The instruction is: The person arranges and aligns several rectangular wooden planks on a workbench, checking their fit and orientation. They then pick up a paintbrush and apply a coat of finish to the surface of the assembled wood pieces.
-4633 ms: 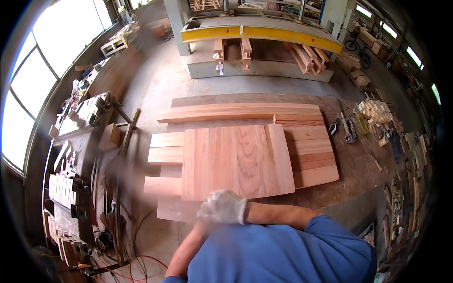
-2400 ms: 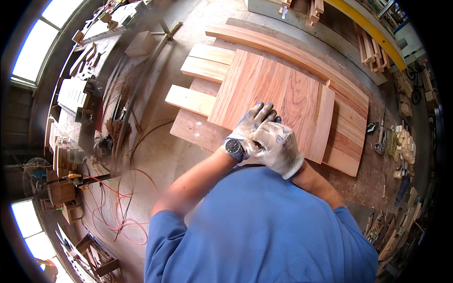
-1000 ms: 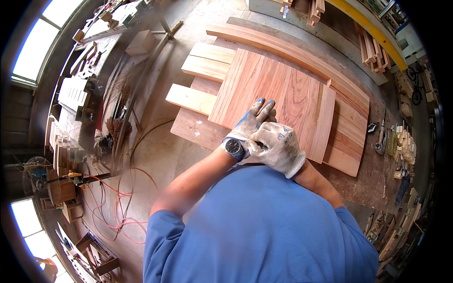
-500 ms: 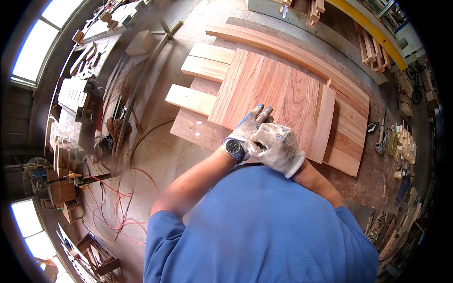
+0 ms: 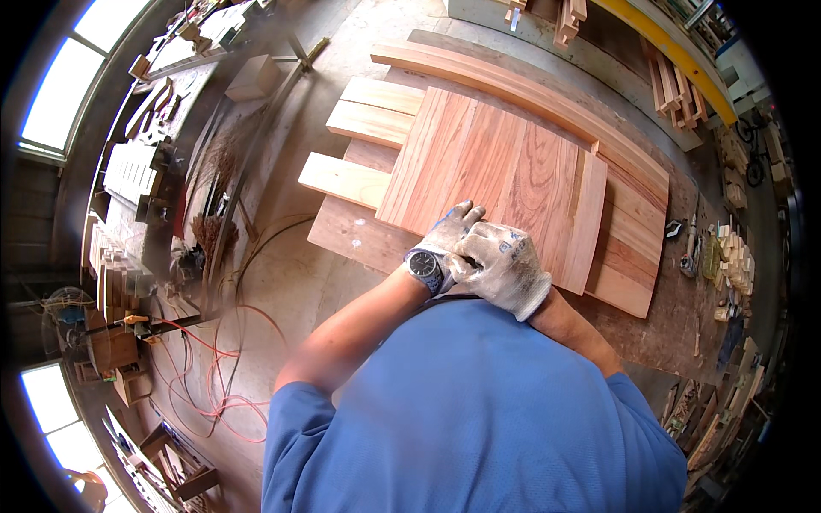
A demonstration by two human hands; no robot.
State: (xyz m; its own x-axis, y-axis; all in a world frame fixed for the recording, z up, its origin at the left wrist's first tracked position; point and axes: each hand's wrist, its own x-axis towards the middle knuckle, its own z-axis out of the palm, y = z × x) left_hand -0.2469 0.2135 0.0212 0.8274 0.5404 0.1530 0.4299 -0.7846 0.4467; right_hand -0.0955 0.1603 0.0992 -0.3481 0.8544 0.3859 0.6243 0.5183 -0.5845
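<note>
1. Head view, location: the wooden panel (image 5: 479,154) lies flat at the centre of the frame, on top of other boards (image 5: 637,235). Pale planks (image 5: 342,179) stick out at its left.
2. Head view, grip: the left hand (image 5: 451,229) has its fingers together, partly bent; the right hand (image 5: 505,267) is curled against it. Both overlap the panel's lower edge; whether they touch it, or whether the right pinches glove fabric, I cannot tell.
3. Head view, handling: the panel looks stiff and fairly heavy, its smooth face probably slippery. Opposite edges, at left and right, seem the best hold. The gloves (image 5: 517,282) look soft and pliable, best taken by the cuff.
4. Head view, direction: the panel's long axis slopes from upper left to lower right; its grain crosses that. The left fingers point to the upper right.
</note>
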